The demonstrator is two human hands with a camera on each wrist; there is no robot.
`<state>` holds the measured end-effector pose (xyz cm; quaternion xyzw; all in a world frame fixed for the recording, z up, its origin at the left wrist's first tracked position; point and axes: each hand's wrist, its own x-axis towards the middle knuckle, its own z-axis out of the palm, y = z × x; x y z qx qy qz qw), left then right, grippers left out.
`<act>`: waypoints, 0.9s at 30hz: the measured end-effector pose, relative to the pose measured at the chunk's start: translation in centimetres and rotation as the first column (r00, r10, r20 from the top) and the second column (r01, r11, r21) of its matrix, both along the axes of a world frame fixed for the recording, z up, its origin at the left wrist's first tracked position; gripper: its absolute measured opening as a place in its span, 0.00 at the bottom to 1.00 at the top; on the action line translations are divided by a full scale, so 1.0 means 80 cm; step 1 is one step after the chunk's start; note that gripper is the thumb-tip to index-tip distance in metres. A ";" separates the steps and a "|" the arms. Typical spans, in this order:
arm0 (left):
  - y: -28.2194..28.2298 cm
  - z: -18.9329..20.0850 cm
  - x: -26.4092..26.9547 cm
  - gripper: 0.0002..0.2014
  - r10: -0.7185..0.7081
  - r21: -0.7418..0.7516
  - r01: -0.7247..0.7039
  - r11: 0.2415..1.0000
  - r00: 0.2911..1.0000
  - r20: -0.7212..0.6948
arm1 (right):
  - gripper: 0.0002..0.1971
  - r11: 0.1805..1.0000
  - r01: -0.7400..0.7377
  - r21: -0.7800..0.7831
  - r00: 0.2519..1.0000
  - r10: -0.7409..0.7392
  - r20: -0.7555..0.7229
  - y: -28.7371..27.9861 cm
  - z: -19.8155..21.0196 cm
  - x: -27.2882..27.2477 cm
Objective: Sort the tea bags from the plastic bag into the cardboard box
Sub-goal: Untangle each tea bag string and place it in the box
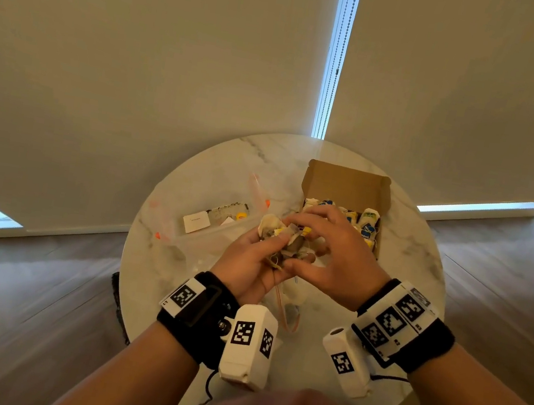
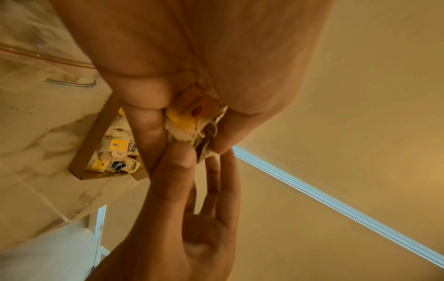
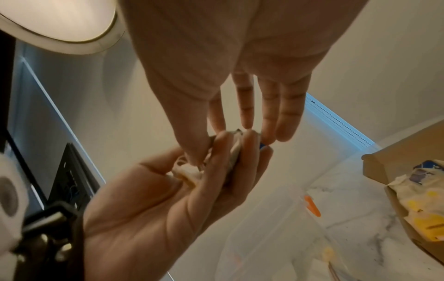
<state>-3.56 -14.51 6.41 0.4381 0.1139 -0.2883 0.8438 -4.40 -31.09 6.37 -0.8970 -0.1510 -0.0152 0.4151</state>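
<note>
Clump of crumpled paper tea bags with yellow tags (image 1: 282, 242): cupped in the left hand (image 1: 249, 265), fingers curled around it, above the round white marble table (image 1: 405, 243). Right hand (image 1: 330, 257) pinches the clump's top. Open brown cardboard box (image 1: 347, 186), part-filled, at two o'clock of the hands; clear zip plastic bag (image 1: 206, 228) at ten o'clock.

Dim warm room, daylight leaking through blind gaps (image 1: 338, 53), wide-angle bending at edges, wrist views soft and blurred, left one orange-tinted.
</note>
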 end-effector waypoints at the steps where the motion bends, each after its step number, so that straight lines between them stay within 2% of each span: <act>1: 0.001 0.001 0.001 0.15 0.001 -0.009 -0.001 1.000 1.000 0.005 | 0.28 1.000 -0.001 0.022 1.000 0.002 -0.017 -0.002 0.002 -0.001; 6: 0.004 -0.001 0.002 0.14 -0.033 -0.039 0.035 0.999 0.998 0.050 | 0.17 0.993 0.030 0.111 1.000 -0.029 -0.004 -0.012 0.004 0.004; 11: 0.003 0.000 0.003 0.17 -0.096 0.025 0.094 0.995 0.993 0.068 | 0.11 0.986 0.095 0.136 0.995 -0.091 -0.035 -0.015 0.004 0.011; 16: 0.001 0.004 0.003 0.19 -0.108 0.063 0.104 0.993 0.992 0.069 | 0.09 0.997 -0.033 0.072 0.999 0.033 0.013 -0.018 0.003 0.011; 19: 0.001 0.004 0.002 0.22 -0.108 0.060 0.105 0.993 0.993 0.046 | 0.06 0.997 0.002 0.081 1.000 -0.003 0.008 -0.017 0.004 0.009; 24: 0.001 0.000 0.004 0.16 -0.042 0.103 0.041 0.994 0.999 0.007 | 0.10 0.993 0.027 0.112 0.995 -0.038 0.097 -0.021 0.007 0.006; 27: 0.003 0.000 0.005 0.11 -0.032 0.124 0.030 0.992 0.999 0.021 | 0.05 0.994 -0.037 0.099 0.996 0.029 0.082 -0.021 0.008 0.000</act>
